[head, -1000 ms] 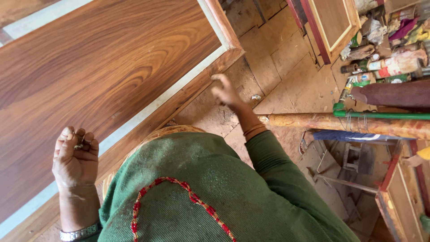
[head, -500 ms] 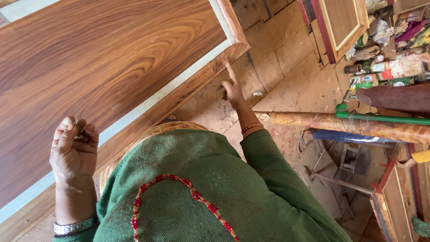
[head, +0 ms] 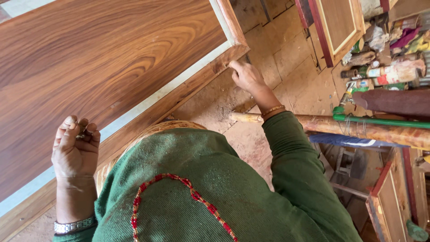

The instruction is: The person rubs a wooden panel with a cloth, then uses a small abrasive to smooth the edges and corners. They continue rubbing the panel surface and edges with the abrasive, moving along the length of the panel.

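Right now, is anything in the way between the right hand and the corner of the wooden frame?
No, nothing visible. The right hand already has its fingertips at the frame corner of the wooden panel. The left hand is farther along the edge, closed on something small.

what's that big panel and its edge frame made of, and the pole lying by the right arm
Panel: looks like wood or a wood-grain laminate, smooth, with bold swirling grain and a slight sheen. Frame: seemingly solid wood moulding, matt brown, which the right hand touches at the corner. Pole: probably rough, unfinished wood or bamboo, dusty.

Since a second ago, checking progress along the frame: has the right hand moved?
Yes. The right hand has moved up toward the panel's corner and now touches the wooden frame just below it.
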